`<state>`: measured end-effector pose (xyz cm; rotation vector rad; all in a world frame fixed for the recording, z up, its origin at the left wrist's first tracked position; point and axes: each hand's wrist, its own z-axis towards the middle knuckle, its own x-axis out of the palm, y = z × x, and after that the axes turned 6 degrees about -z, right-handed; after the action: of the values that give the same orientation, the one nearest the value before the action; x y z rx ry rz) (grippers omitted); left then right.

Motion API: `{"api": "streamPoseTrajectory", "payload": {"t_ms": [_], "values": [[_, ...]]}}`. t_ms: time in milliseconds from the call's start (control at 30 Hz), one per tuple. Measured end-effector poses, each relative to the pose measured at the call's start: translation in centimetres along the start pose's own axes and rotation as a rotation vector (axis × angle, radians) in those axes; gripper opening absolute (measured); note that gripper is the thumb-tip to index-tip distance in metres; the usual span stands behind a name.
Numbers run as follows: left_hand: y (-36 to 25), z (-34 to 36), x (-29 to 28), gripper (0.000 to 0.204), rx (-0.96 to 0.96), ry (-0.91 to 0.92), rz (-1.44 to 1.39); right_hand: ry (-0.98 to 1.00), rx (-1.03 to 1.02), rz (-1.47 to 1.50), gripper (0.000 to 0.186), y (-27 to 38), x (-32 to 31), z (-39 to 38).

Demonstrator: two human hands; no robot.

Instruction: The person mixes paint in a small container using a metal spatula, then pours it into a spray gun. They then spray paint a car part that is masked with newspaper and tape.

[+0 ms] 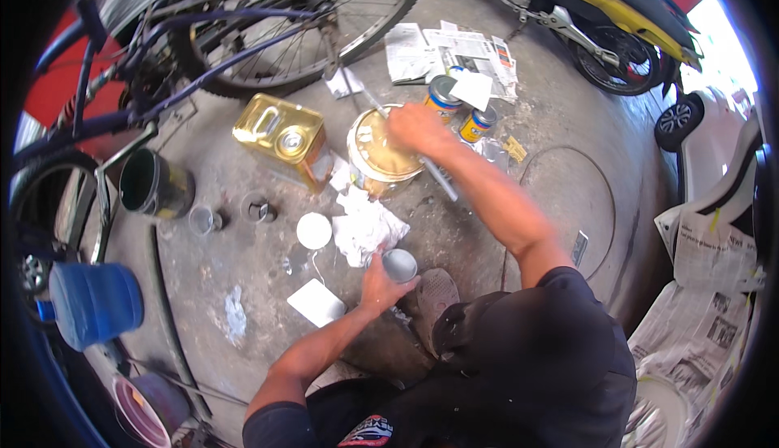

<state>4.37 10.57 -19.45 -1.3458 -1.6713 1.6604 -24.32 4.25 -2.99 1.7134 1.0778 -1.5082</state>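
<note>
My right hand (416, 130) is closed over a round, pale-rimmed bucket (355, 141) with a tan surface inside. A long thin grey stick (440, 180) runs under that fist, showing on both sides of it and crossing the bucket. Lower down, my left hand (381, 287) is wrapped round a small cup (400, 265) whose inside looks grey. Beside the cup lies a crumpled white cloth or paper (365, 225), with a white round lid (314, 230) to its left. A white square sheet (316, 303) rests left of my left wrist.
A gold rectangular tin (280, 135) stands left of the bucket. Two blue-and-yellow cans (442, 97) are behind my right hand, near newspaper (454, 52). A bicycle (243, 22) is far left, a yellow motorcycle (600, 14) far right. Clear cups (205, 220) and a blue jug (96, 303) sit left.
</note>
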Motion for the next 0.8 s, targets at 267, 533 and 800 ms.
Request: {"api": "streamPoseTrajectory", "payload": {"t_ms": [267,533,800], "values": [[-2.4,-5.0,-6.5,0.103,-0.022,-0.037,-0.084,-0.075,0.066,0.412,0.067,-3.9,1.2,-1.5],[-7.6,-8.4,-16.0,0.126,0.113,-0.329,0.036,-0.295,0.759,0.199,0.085,-26.3,15.8,3.7],[-8.7,-8.9,-16.5,0.122,0.333,-0.359,0.107,-0.639,0.651,0.836,0.04,-31.0,14.9,2.4]]}}
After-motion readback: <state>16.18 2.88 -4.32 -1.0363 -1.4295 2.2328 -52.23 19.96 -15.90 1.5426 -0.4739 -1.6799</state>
